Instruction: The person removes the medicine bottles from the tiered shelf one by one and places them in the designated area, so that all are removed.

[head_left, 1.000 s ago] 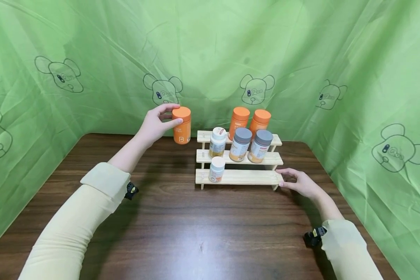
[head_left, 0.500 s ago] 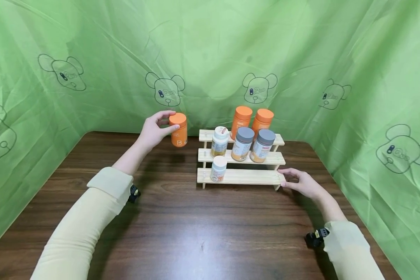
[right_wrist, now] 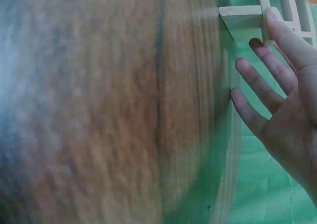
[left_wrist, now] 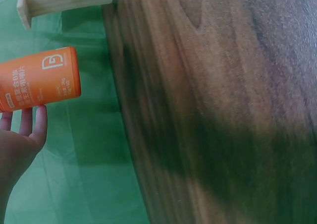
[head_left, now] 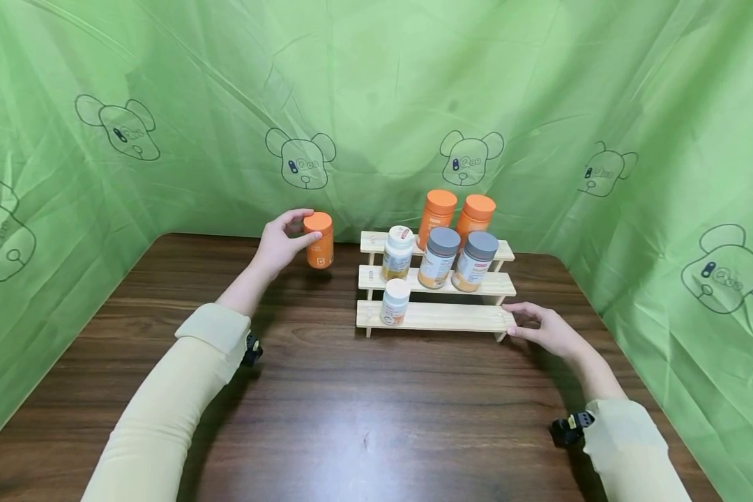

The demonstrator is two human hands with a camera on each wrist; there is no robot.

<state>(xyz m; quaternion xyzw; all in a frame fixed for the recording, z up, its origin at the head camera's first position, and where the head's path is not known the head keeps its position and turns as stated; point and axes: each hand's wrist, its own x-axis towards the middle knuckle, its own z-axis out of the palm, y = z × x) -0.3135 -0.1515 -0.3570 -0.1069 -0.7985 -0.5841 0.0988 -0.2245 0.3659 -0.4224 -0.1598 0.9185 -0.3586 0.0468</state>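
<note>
My left hand (head_left: 279, 245) grips an orange supplement bottle (head_left: 320, 249) near its orange cap, left of the rack. The bottle is upright, low over the back of the table; whether its base touches is hard to tell. In the left wrist view the bottle (left_wrist: 42, 80) shows its printed label, with fingertips on its side. My right hand (head_left: 547, 329) pinches the right end of the lowest step of a three-step wooden display rack (head_left: 454, 317) between thumb and forefinger. In the right wrist view, the other fingers of the right hand (right_wrist: 292, 100) are spread apart from the rack.
Two orange bottles (head_left: 437, 222) stand on the top step. The middle step bears a white-capped bottle (head_left: 398, 256) and two grey-capped bottles (head_left: 438, 261). A small white bottle (head_left: 394, 305) is at the bottom step's left. Green cloth (head_left: 376, 90) hangs behind the brown table (head_left: 326, 397).
My left hand has lowered the orange bottle toward the table, left of the rack. The right hand stays at the rack's end. The head view has shifted slightly.
</note>
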